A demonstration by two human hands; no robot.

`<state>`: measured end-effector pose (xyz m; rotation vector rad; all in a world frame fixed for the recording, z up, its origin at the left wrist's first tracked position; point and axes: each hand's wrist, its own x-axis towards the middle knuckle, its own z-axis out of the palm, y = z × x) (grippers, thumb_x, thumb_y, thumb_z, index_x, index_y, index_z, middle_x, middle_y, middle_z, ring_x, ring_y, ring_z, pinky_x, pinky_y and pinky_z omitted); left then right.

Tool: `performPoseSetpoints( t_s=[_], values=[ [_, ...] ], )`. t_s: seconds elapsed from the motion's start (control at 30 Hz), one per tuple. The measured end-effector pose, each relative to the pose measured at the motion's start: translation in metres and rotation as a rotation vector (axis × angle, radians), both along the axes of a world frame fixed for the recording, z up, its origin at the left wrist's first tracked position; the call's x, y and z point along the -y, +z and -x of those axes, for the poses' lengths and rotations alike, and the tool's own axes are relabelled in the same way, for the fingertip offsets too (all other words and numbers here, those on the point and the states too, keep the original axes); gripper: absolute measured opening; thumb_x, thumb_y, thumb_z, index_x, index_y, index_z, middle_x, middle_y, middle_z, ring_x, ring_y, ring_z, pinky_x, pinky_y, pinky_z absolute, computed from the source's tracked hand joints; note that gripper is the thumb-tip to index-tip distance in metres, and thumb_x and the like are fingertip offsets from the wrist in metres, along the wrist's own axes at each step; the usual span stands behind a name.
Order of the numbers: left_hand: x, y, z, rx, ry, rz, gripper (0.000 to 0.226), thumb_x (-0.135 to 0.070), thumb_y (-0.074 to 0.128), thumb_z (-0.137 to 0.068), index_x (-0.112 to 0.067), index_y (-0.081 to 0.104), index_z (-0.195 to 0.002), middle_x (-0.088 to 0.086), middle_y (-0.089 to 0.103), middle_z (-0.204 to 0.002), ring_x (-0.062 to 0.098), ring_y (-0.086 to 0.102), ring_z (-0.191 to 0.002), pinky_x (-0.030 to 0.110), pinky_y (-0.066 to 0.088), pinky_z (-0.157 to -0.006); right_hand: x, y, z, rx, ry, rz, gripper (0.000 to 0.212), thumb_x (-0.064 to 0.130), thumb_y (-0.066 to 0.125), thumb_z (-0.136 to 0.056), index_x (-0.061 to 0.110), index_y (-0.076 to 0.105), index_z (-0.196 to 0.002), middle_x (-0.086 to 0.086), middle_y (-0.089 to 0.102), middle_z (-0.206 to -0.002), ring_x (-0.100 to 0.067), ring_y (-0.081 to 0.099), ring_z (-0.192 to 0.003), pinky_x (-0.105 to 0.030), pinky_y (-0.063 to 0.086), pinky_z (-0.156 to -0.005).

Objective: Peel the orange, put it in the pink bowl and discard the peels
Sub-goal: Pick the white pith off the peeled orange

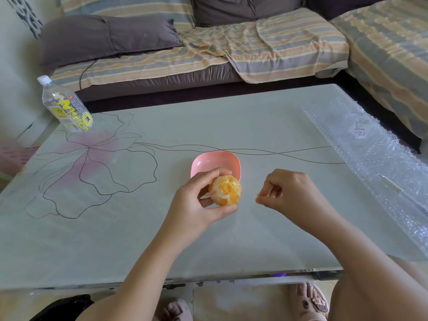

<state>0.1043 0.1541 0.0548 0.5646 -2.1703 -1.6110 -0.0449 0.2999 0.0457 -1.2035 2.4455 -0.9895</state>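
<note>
Pale and glossy, with a flower traced across it in thin dark lines, the low table stands before a sofa draped in striped cloth. A plastic bottle stands at the table's far left corner and a sheet of bubble wrap lies along its right side. Near the middle sits the pink bowl, and nothing shows inside it. The left hand holds the orange just in front of the bowl's near rim and above the table, with the fingers curled over the top and the thumb underneath. The side of the fruit that faces the camera is bare flesh streaked with white pith, with no rind showing on it. The far side is hidden by the fingers. The right hand hovers beside the fruit, apart from it. Its fingers are curled and its fingertips pinch what looks like a small scrap of peel or pith. By this look the peeling is all but done, with only stray bits being picked off. Two steps are not yet done: the fruit has to go into the bowl, and the peels have to be thrown away. No heap of rind is in view, so I cannot tell where the larger pieces are or whether any have been binned.
</note>
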Motion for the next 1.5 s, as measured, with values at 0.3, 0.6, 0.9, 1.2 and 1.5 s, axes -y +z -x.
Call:
performPoseSetpoints(
  t_s=[0.3, 0.6, 0.9, 1.2, 1.5],
  values=[
    [-0.004, -0.025, -0.001, 0.05, 0.119, -0.468, 0.053, -0.022, 0.085, -0.051, -0.024, 0.07, -0.102, -0.001, 0.072, -0.105, 0.014, 0.067, -0.096, 0.028, 0.054, -0.084, 0.01, -0.025, -0.006, 0.099, -0.025, -0.047, 0.021, 0.0, 0.065, -0.075, 0.02, 0.064, -0.068, 0.01, 0.063, -0.066, -0.004, 0.059, -0.065, -0.008, 0.042, -0.057],
    [-0.002, -0.034, -0.01, 0.041, 0.186, -0.842, 0.043, -0.006, 0.068, -0.065, 0.001, 0.062, -0.108, 0.013, 0.069, -0.101, 0.025, 0.068, -0.089, 0.03, 0.058, -0.081, 0.006, -0.034, -0.003, 0.093, -0.045, -0.031, 0.042, -0.014, 0.048, -0.073, 0.019, 0.072, -0.083, 0.011, 0.063, -0.075, 0.01, 0.054, -0.07, -0.002, 0.04, -0.062],
    [-0.006, -0.029, -0.009, -0.002, 0.106, -0.867, 0.04, -0.002, 0.067, -0.065, 0.003, 0.063, -0.105, 0.014, 0.069, -0.103, 0.025, 0.066, -0.096, 0.027, 0.057, -0.08, 0.005, -0.033, -0.004, 0.16, -0.074, -0.022, 0.038, -0.012, 0.049, -0.082, 0.018, 0.072, -0.084, 0.003, 0.069, -0.088, -0.009, 0.064, -0.086, -0.002, 0.045, -0.071],
    [-0.01, -0.028, -0.007, -0.003, 0.118, -0.655, 0.05, -0.012, 0.084, -0.059, -0.009, 0.068, -0.106, 0.012, 0.07, -0.11, 0.029, 0.063, -0.108, 0.029, 0.055, -0.082, 0.001, -0.003, -0.029, 0.334, -0.082, 0.199, 0.012, 0.014, 0.073, -0.079, 0.026, 0.075, -0.079, 0.018, 0.07, -0.07, -0.002, 0.065, -0.065, -0.016, 0.051, -0.059],
    [-0.009, -0.023, -0.003, -0.107, -0.008, -0.591, 0.045, -0.013, 0.066, -0.077, -0.007, 0.061, -0.122, 0.01, 0.067, -0.119, 0.026, 0.063, -0.111, 0.03, 0.053, -0.088, 0.008, 0.012, -0.035, 0.55, -0.134, 0.37, 0.01, 0.016, 0.077, -0.074, 0.021, 0.072, -0.081, 0.011, 0.073, -0.071, -0.001, 0.069, -0.068, -0.011, 0.048, -0.056]
  ],
)
